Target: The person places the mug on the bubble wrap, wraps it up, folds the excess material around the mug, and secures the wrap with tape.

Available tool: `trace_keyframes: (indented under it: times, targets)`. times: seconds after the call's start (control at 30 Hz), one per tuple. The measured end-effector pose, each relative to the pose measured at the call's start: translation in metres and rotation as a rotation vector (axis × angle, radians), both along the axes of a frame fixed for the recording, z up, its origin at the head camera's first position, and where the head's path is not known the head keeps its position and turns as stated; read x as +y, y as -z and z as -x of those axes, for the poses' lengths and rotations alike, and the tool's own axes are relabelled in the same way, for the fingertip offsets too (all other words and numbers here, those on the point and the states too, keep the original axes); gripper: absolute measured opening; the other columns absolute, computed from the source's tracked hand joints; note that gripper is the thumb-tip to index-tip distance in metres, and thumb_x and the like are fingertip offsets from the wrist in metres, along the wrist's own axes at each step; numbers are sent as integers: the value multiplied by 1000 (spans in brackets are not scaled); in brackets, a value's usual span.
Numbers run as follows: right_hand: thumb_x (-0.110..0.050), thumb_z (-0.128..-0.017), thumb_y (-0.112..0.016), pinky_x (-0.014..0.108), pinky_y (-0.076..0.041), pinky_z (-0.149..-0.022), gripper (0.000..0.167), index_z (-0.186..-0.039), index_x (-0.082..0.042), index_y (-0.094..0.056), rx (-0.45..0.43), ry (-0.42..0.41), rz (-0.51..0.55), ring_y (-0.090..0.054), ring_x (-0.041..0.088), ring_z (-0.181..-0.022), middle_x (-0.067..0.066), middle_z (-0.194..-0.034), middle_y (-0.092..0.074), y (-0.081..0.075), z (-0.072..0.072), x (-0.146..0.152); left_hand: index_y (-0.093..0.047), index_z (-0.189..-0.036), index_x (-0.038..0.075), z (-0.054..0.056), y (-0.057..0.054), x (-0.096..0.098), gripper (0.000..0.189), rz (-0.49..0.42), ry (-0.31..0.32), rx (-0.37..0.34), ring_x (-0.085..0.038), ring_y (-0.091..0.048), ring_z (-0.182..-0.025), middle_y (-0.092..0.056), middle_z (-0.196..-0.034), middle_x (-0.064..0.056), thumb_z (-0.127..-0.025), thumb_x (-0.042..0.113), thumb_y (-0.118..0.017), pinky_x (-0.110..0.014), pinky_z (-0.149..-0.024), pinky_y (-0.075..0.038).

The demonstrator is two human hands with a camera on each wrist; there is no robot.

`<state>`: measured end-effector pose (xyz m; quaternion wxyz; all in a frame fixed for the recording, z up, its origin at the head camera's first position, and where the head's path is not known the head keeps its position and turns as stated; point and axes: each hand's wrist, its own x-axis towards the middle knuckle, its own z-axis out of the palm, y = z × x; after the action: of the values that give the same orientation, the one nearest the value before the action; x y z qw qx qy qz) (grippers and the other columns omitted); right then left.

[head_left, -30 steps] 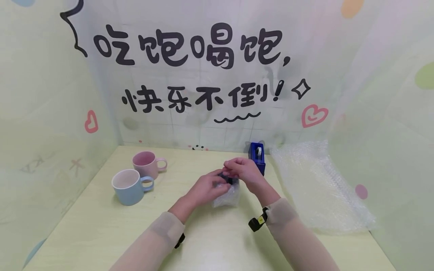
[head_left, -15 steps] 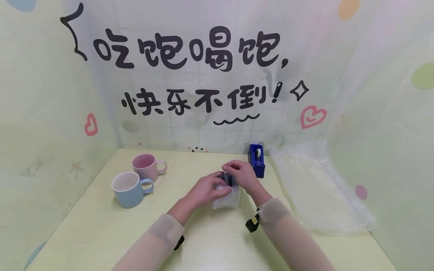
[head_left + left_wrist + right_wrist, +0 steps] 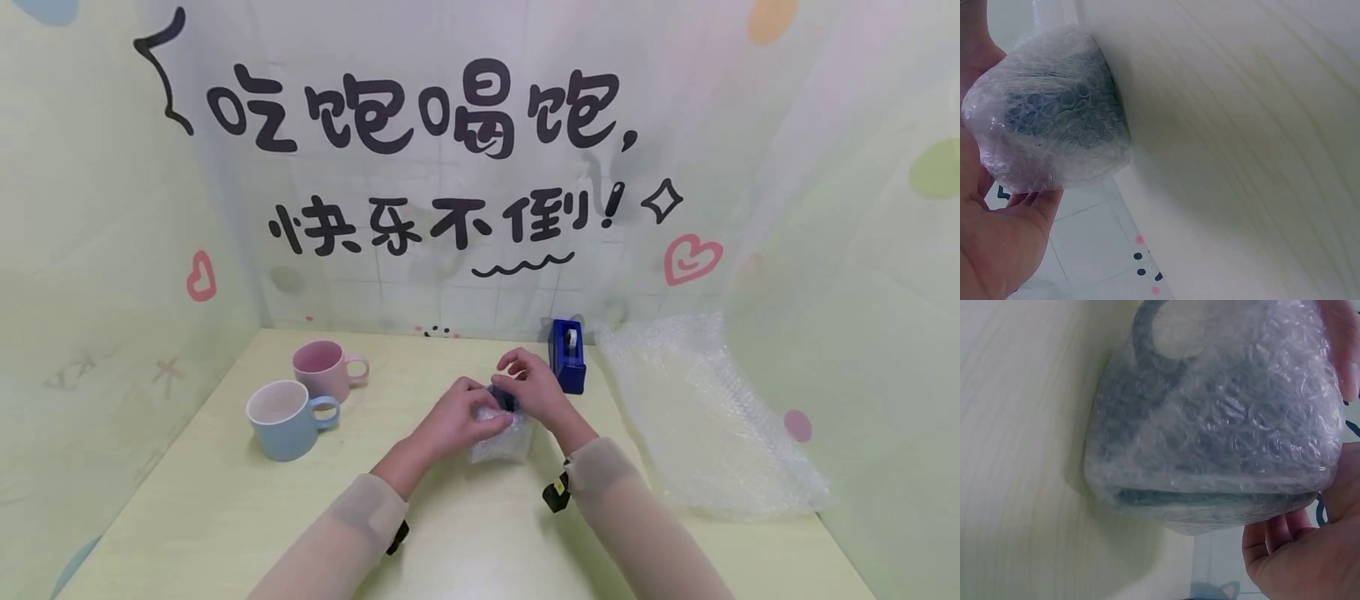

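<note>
A dark blue-grey mug in bubble wrap stands on the table, its handle showing through the wrap in the right wrist view. My left hand grips the bundle at its upper left, thumb on the near side, fingers behind. Bent fingers of my right hand are at the bundle's upper right edge, over the dark opening between the hands. Whether they pinch the wrap I cannot tell. The wrap lies over the mug's near side.
A light blue mug and a pink mug stand at the left. Behind the right hand is a blue tape dispenser. A large sheet of bubble wrap covers the table's right side, by the printed curtain wall.
My right hand has shifted slightly left and down beside the bundle, and its fingers have spread a little. The left hand keeps its grip on the wrapped mug.
</note>
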<state>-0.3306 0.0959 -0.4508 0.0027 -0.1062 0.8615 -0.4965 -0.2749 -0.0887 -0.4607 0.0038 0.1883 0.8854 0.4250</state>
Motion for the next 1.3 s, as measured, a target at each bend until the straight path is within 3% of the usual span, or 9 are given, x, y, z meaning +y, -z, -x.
trace_keyframes:
  times: [0.13,0.33,0.5,0.57,0.73,1.07,1.3]
  targets:
    - [-25,-103,-77,37,-56,-92,18,-110,-11,-85,56,-55,-168,-69,23,-104,8,-116,-81,-2,2,5,-80,-102,16,0,0,0,22,8,1,-3,-22,-60,-109,-60,-126,-10,-100,38,-81,-42,-97,-56]
    - [-32,-109,-69,46,-58,-107,26,-117,-14,-86,38,-149,-285,-74,25,-119,6,-122,-82,-1,4,16,-79,-105,15,1,0,1,26,18,-4,-6,-23,-62,-111,-62,-125,-9,-98,41,-82,-45,-101,-56]
    - [-35,-109,-70,44,-59,-105,27,-119,-15,-86,41,-195,-267,-74,21,-116,4,-121,-83,1,6,19,-68,-129,13,2,2,0,42,-5,6,45,-30,-65,-129,-68,-137,-12,-98,38,-83,-53,-113,-54]
    - [-37,-109,-70,42,-60,-103,29,-120,-16,-86,23,-189,-247,-74,20,-116,4,-121,-83,1,6,19,-69,-131,13,1,2,0,40,-12,24,67,-35,-63,-137,-67,-144,-15,-100,36,-82,-56,-117,-52]
    - [-36,-108,-71,43,-60,-103,28,-121,-15,-85,-14,-162,-214,-74,21,-117,4,-121,-84,4,6,18,-84,-114,14,-1,1,1,21,-8,51,90,-44,-54,-151,-65,-152,-21,-104,32,-78,-61,-125,-46]
    - [-36,-109,-69,42,-61,-102,29,-122,-15,-85,-23,-162,-212,-75,20,-117,4,-122,-84,8,6,19,-81,-133,15,-5,2,-4,37,35,94,121,-48,-52,-152,-54,-164,-25,-101,35,-79,-61,-125,-45]
    - [-33,-110,-67,41,-60,-101,27,-122,-15,-84,-2,-185,-250,-73,18,-111,4,-121,-82,6,8,19,-83,-129,12,-4,0,-2,33,51,138,168,-45,-62,-140,-59,-156,-26,-101,29,-79,-60,-117,-53]
